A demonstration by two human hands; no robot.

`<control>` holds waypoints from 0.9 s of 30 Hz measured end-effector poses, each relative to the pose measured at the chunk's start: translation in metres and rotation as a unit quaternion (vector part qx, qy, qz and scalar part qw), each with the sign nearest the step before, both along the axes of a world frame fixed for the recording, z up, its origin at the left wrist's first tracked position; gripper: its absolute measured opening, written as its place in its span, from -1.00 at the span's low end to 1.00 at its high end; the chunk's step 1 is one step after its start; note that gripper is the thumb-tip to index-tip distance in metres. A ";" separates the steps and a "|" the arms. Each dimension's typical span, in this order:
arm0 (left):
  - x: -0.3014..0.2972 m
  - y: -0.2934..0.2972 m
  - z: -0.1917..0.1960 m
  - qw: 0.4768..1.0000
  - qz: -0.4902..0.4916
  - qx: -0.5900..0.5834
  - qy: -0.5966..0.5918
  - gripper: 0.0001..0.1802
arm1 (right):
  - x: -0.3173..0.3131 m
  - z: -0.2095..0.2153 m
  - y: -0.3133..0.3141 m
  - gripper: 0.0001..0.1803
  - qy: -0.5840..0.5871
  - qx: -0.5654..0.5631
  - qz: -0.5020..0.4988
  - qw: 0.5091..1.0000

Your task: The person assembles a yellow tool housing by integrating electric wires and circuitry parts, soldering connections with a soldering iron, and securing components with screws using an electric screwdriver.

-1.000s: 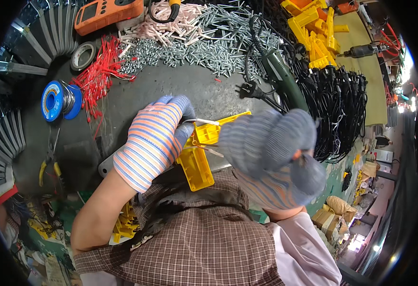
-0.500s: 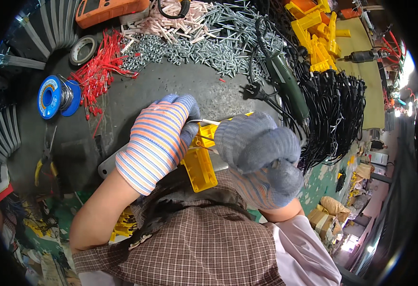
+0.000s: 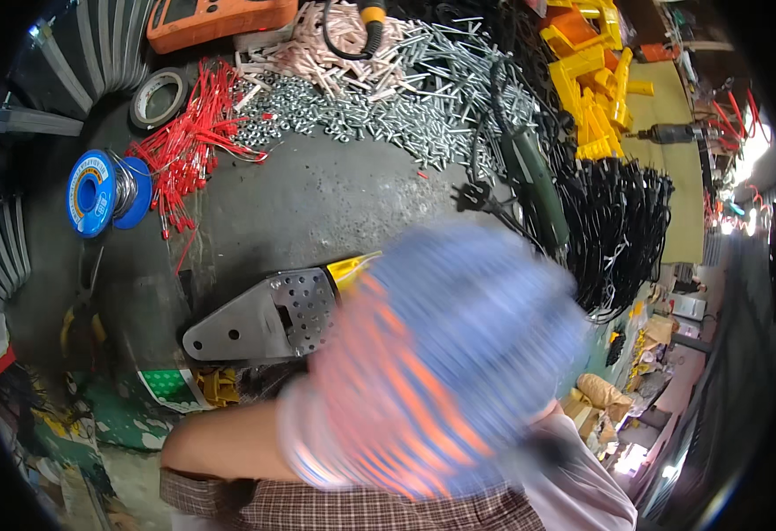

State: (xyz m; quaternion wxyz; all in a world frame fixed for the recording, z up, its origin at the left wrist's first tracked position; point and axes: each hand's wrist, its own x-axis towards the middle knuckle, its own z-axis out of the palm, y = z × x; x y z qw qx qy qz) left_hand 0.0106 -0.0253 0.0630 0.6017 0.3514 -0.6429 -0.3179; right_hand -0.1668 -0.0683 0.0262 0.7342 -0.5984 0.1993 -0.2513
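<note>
My left hand (image 3: 441, 363), in a striped knit glove, is raised close to the camera, smeared by motion. Its fingers cannot be made out, nor whether they hold anything. Behind it my right hand is hidden; only the pale right sleeve (image 3: 582, 469) shows. Beside the left glove lies a grey metal plate (image 3: 237, 319) with a tapered end, two round holes and a perforated part. A yellow plastic part (image 3: 345, 271) shows at the plate's right end, mostly covered by the glove.
Along the back lie red-tipped leads (image 3: 197, 142), nuts (image 3: 295, 111), screws (image 3: 423, 124) and pale sleeves (image 3: 352, 44). A solder wire spool (image 3: 91, 195), tape roll (image 3: 158, 99) and pliers (image 3: 82, 310) are at left. Right are a green hand tool (image 3: 536, 181), black cords (image 3: 613, 221) and yellow parts (image 3: 596, 115).
My left hand has moved right and toward the camera, in front of the right hand. The metal plate is now uncovered. The white-sleeved wire end between the hands is no longer visible.
</note>
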 end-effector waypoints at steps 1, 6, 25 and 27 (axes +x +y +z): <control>-0.029 0.002 0.002 0.978 0.179 -0.105 -0.038 -0.63 | 0.006 0.001 -0.002 -0.72 0.002 0.010 0.021 1.000; -0.035 0.005 0.000 0.990 0.113 -0.048 -0.073 -0.68 | 0.021 -0.008 -0.028 -0.70 0.064 0.069 0.066 0.993; 0.016 0.049 -0.052 0.928 0.342 0.098 -0.113 -0.39 | 0.041 0.044 -0.069 -0.73 0.034 -0.414 0.075 0.906; 0.025 0.063 -0.063 0.895 0.317 0.130 -0.286 -0.30 | 0.071 0.042 -0.093 -0.74 0.106 -0.636 0.088 0.760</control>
